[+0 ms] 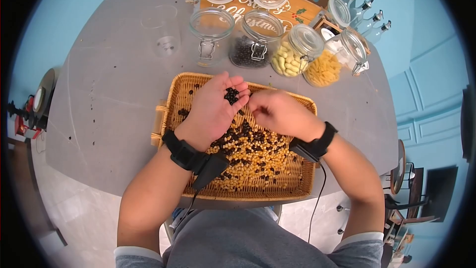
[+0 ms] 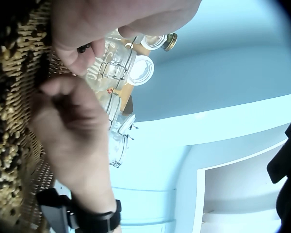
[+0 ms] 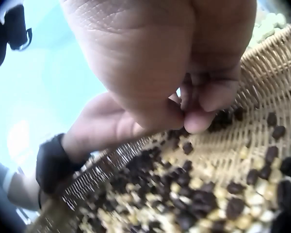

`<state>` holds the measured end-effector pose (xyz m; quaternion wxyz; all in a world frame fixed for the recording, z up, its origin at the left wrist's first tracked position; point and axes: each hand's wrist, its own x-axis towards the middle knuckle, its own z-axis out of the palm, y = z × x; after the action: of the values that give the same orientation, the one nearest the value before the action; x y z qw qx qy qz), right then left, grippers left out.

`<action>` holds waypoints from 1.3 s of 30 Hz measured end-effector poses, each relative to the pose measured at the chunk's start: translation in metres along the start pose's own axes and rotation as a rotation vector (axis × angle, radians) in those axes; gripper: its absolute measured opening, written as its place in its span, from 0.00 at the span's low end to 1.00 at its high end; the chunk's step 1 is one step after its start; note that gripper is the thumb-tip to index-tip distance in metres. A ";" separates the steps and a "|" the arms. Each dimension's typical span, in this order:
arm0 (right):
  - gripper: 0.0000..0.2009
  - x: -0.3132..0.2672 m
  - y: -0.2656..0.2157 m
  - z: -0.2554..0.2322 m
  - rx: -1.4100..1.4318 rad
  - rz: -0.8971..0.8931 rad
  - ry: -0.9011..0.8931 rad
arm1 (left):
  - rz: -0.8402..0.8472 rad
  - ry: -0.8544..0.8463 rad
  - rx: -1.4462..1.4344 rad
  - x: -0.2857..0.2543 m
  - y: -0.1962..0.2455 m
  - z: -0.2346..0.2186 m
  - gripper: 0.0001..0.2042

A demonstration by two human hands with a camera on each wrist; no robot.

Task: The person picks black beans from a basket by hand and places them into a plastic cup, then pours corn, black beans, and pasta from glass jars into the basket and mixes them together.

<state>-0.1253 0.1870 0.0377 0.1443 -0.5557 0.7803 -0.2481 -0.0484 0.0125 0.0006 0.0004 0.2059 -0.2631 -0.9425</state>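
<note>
My left hand [image 1: 213, 109] is turned palm up over the wicker basket [image 1: 161, 119], its fingers cupped around a small heap of black beans [image 1: 231, 95]. Close beside its fingertips is my right hand [image 1: 282, 111], fingers curled and thumb drawn in toward the index finger. In the right wrist view, the right thumb and fingertips [image 3: 199, 121] come together, and I cannot tell whether a bean is between them. Below both hands, yellow corn kernels [image 1: 238, 161] and more black beans lie mixed across the basket. A few dark beans [image 3: 276, 131] sit apart on the bare weave.
Behind the basket stand an empty glass jar [image 1: 210, 37], a jar of black beans [image 1: 250, 52], a jar of peanuts [image 1: 287, 62] and a jar of pasta [image 1: 322, 69], all with lids up. A clear plastic cup [image 1: 166, 32] stands back left. Cables hang from both wrists.
</note>
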 end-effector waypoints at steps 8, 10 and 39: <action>0.03 0.009 -0.027 -0.016 0.454 0.204 0.252 | -0.106 -0.149 -0.040 0.005 -0.006 -0.007 0.15; 0.05 0.003 -0.029 -0.016 0.149 0.353 0.212 | -0.011 -0.087 -0.032 0.000 0.002 -0.003 0.15; 0.08 0.013 -0.023 -0.025 0.407 0.252 0.272 | -0.045 -0.082 -0.004 -0.003 0.007 0.004 0.17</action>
<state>-0.1239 0.1745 0.0720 0.1764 -0.3754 0.7895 -0.4523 -0.0478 0.0088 0.0088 -0.0311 0.1731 -0.2565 -0.9504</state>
